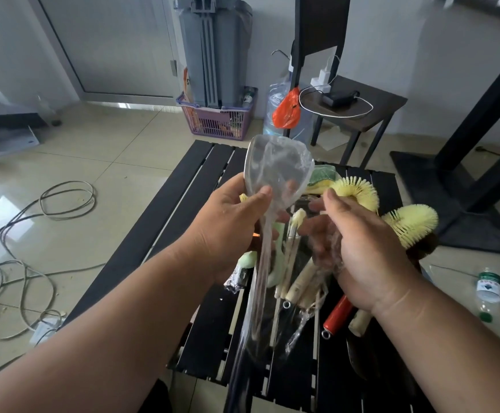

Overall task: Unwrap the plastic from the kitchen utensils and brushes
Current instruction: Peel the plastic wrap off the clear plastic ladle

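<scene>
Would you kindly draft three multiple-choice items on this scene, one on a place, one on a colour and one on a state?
1. Where does the water bottle lie?
A. on the slatted table
B. on the floor, right of the table
C. in the purple basket

2. What colour are the round brush heads?
A. pale yellow
B. blue
C. black

3. What state is the spatula in the left hand in?
A. bare
B. snapped in two
C. still in clear plastic

Answers: 1 B, it rests on the tiles beside the table; 2 A, their bristles are yellow; 3 C, film covers its head and trails down.
</scene>
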